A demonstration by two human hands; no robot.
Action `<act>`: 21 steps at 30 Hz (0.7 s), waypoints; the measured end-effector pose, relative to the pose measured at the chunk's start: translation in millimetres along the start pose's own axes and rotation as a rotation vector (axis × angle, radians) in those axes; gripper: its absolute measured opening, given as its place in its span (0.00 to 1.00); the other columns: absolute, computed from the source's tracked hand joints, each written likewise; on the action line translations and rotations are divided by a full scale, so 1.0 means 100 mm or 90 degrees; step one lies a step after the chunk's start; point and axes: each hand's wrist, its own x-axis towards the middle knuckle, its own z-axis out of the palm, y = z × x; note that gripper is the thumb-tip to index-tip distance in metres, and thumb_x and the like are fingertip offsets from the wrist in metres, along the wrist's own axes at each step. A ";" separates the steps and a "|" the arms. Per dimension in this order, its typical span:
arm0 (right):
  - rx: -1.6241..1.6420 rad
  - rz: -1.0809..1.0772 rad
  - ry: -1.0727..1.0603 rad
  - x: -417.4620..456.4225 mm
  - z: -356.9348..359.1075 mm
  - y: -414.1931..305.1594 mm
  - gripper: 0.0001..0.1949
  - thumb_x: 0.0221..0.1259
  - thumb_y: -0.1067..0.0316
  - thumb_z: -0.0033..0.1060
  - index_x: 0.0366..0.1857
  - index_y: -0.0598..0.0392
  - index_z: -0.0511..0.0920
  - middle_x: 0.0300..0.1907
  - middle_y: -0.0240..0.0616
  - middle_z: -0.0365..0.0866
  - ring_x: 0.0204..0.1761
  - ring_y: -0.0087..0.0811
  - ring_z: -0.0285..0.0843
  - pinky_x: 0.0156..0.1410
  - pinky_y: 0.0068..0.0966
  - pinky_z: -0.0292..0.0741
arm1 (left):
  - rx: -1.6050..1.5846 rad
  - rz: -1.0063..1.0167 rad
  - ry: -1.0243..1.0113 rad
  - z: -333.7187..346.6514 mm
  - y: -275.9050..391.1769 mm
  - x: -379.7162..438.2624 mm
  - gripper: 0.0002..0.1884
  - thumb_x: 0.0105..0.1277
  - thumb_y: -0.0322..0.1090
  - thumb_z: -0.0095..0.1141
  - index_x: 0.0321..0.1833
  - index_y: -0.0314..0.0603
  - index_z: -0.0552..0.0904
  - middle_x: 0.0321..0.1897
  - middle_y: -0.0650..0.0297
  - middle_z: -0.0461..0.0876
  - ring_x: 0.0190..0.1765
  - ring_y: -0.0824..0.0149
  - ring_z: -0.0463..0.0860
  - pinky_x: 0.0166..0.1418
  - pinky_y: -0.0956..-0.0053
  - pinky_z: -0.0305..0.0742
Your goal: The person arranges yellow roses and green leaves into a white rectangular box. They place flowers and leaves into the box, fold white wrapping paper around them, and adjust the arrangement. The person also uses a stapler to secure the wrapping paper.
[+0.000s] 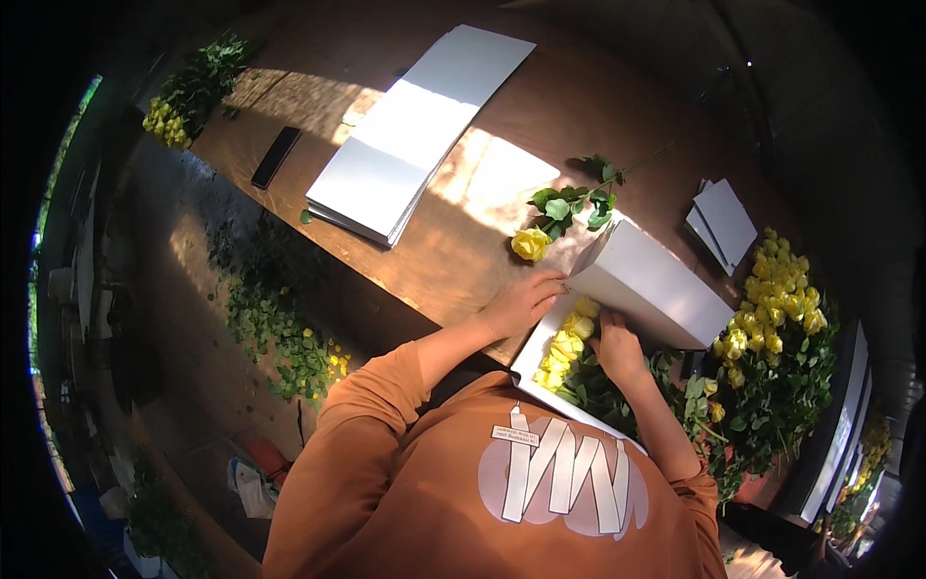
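A row of yellow roses (pixel 567 346) lies with green leaves and stems on white cardboard (pixel 534 349) against my body. A folded white cardboard panel (pixel 651 282) stands tilted up over them. My left hand (pixel 524 302) is at the near left corner of this panel, with the thumb and fingertips at its edge; whether they pinch it is unclear. My right hand (pixel 619 346) is just right of the rose heads, at the leaves and under the raised panel, and its fingertips are partly hidden. A single yellow rose (pixel 530 244) with a leafy stem lies on the wooden table beyond my left hand.
A stack of white cardboard sheets (pixel 427 137) and a dark phone (pixel 276 158) lie on the table (pixel 362 253). Small white cards (pixel 723 221) are at the right. Bunched yellow roses stand at the right (pixel 778 304) and lie far left (pixel 166 123). Leaves and petals litter the floor.
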 end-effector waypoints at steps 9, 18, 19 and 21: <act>0.019 -0.039 0.035 0.03 0.03 0.11 0.28 0.39 0.64 0.66 0.48 0.62 0.66 0.42 0.50 0.71 0.36 0.49 0.76 0.42 0.37 0.76 | -0.072 -0.022 -0.080 0.06 0.09 0.22 0.10 0.58 0.37 0.54 0.42 0.45 0.80 0.42 0.64 0.77 0.43 0.62 0.78 0.45 0.74 0.72; -0.065 -0.253 0.074 -0.24 -0.45 -0.21 0.10 0.43 0.66 0.60 0.28 0.61 0.77 0.31 0.43 0.76 0.29 0.39 0.78 0.30 0.29 0.74 | -0.097 -0.036 -0.275 0.37 -0.15 0.24 0.22 0.46 0.51 0.63 0.44 0.53 0.80 0.43 0.62 0.78 0.43 0.60 0.78 0.46 0.70 0.73; -0.022 -0.239 -0.011 -0.30 -0.42 -0.25 0.07 0.41 0.66 0.59 0.15 0.56 0.78 0.24 0.38 0.77 0.23 0.36 0.78 0.27 0.28 0.74 | -0.104 -0.037 -0.294 0.36 -0.13 0.26 0.22 0.44 0.48 0.65 0.43 0.51 0.81 0.47 0.62 0.75 0.45 0.61 0.77 0.45 0.72 0.73; -0.145 -0.260 -0.092 -0.39 -0.24 -0.24 0.05 0.41 0.67 0.57 0.14 0.54 0.77 0.19 0.37 0.77 0.21 0.34 0.78 0.26 0.27 0.73 | -0.100 -0.027 -0.313 0.35 -0.10 0.26 0.23 0.42 0.45 0.67 0.43 0.49 0.80 0.51 0.62 0.71 0.48 0.61 0.75 0.46 0.73 0.73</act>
